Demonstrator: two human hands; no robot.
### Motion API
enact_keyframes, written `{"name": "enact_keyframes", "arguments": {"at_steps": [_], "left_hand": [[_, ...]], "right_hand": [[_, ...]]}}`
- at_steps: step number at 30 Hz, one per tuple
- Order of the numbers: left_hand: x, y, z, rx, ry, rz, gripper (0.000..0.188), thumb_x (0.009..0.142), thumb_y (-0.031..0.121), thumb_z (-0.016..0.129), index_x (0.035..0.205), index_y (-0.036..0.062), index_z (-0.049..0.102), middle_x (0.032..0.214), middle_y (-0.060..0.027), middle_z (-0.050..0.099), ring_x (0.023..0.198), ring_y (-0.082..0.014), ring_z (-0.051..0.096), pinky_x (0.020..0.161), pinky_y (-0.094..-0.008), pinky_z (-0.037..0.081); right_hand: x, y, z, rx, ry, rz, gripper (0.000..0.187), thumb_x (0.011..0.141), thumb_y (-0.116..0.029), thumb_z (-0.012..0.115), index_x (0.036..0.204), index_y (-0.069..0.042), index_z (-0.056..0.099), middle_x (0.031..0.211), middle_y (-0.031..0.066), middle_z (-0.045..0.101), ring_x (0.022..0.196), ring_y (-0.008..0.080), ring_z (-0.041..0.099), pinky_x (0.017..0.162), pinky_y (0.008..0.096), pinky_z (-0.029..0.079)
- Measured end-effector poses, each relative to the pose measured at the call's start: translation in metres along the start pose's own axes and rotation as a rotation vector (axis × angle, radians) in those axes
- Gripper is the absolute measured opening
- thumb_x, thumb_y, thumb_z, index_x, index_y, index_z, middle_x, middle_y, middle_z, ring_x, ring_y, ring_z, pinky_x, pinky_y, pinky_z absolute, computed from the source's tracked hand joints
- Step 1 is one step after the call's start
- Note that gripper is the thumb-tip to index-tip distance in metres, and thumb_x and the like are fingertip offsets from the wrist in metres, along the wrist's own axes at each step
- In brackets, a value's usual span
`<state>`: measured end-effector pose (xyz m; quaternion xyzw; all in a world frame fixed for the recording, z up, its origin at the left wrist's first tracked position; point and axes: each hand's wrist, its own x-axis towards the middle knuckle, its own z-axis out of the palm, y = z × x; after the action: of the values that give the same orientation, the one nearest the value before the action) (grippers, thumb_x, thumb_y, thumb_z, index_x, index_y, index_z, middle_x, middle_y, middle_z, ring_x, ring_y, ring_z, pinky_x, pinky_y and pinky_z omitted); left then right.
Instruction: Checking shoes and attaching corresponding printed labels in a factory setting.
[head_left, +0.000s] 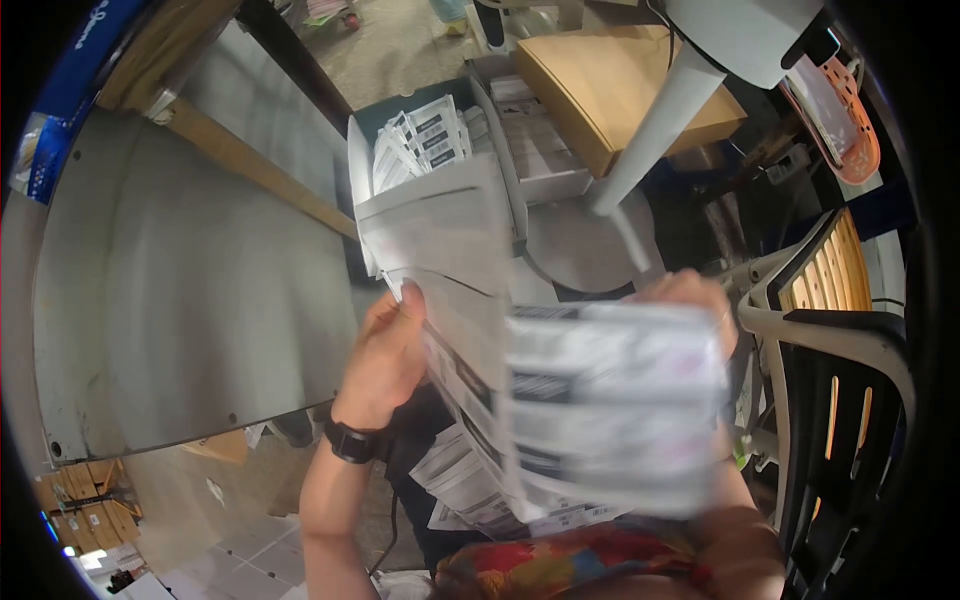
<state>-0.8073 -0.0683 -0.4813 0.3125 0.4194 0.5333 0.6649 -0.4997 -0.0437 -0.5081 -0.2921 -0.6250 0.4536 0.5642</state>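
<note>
The printed sheets (615, 400) stand nearer the body than one open green box (405, 106); blur prevents counting them. Of two hands, the left hand (388, 348), below the box, pinches their edge thumb-up, wearing one watch (352, 442). The right hand (688, 296), right of the box, curls behind them, grip unclear.

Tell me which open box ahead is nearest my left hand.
The leftmost, dark-lined box, beyond your left hand, with printed white slips fanned inside; the other open box stands farther right, near the brown cardboard carton.
</note>
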Motion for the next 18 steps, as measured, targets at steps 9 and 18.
{"name": "enact_keyframes", "arguments": {"at_steps": [9, 18], "left_hand": [[0.011, 0.015, 0.001, 0.156, 0.275, 0.142, 0.034, 0.101, 0.028, 0.054, 0.118, -0.0007, 0.059, 0.113, -0.0096, 0.066, 0.098, -0.0144, 0.062, 0.085, -0.0301, 0.05], [0.019, 0.003, -0.011, -0.792, -0.567, -0.152, 0.045, 0.097, 0.035, 0.044, 0.126, -0.0001, 0.046, 0.093, -0.009, 0.055, 0.078, -0.0191, 0.054, 0.072, -0.0273, 0.043]], "right_hand": [[0.028, -0.025, 0.019, 0.411, 0.324, 0.409, 0.022, 0.1, -0.013, 0.051, 0.111, 0.004, 0.058, 0.103, 0.0106, 0.068, 0.087, 0.0121, 0.065, 0.076, 0.025, 0.052], [0.023, -0.026, 0.029, 0.682, 0.143, 0.505, 0.024, 0.1, -0.015, 0.052, 0.117, 0.001, 0.057, 0.106, 0.0069, 0.068, 0.092, 0.011, 0.065, 0.081, 0.0256, 0.052]]}}
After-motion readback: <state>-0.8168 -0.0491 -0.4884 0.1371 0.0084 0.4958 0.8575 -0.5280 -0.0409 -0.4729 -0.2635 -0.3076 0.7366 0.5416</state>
